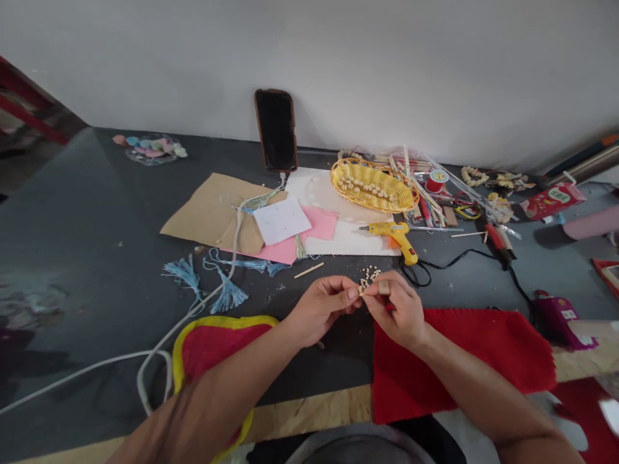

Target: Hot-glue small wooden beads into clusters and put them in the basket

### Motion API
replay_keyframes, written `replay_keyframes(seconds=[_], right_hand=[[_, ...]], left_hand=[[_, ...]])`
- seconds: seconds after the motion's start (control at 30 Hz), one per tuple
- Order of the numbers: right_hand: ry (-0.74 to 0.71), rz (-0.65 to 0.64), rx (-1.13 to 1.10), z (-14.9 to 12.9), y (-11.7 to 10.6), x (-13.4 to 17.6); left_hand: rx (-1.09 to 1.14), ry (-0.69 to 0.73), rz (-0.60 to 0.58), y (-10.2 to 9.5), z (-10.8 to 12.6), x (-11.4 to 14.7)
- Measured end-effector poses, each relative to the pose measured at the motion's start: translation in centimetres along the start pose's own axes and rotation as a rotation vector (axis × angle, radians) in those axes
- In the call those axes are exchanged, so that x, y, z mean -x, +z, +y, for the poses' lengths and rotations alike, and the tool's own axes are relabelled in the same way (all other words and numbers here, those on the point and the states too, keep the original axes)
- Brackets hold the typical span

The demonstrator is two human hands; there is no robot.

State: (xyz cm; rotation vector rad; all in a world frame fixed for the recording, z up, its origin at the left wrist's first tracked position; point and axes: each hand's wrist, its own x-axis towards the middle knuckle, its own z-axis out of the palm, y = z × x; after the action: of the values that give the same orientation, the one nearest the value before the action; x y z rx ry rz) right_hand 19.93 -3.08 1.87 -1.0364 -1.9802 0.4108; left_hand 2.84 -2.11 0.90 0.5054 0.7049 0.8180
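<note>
My left hand [331, 303] and my right hand [396, 306] meet over the table's front part, fingertips almost touching. Both are closed in a pinch around a small pale wooden bead [360, 291], mostly hidden by the fingers. Just beyond the fingertips lie several small wooden beads [370, 274]; whether any are strung together I cannot tell. A tan band wraps one finger of my right hand. Behind them rests a yellow glue gun [396, 237], its nozzle to the left. Further back, a yellow woven basket [409, 190] holds more pale beads.
A phone [276, 129] leans against the wall. Left are brown paper [203, 212], blue tassels [227, 293] and a white cable [188, 316]. Red felt [464, 354] lies under my right forearm; a yellow-edged red piece [207, 345] lies by my left. Scissors [467, 209] and sticks crowd the right.
</note>
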Motion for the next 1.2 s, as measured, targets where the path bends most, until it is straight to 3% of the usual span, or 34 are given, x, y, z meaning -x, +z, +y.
replay_keyframes(seconds=[0.87, 1.2], right_hand=[[-0.035, 0.01, -0.052, 0.4, 0.2, 0.0], [0.045, -0.021, -0.186, 0.8, -0.8, 0.1]], left_hand=[[-0.058, 0.018, 0.021, -0.1, 0.0, -0.2], [-0.082, -0.016, 0.005, -0.4, 0.1, -0.3]])
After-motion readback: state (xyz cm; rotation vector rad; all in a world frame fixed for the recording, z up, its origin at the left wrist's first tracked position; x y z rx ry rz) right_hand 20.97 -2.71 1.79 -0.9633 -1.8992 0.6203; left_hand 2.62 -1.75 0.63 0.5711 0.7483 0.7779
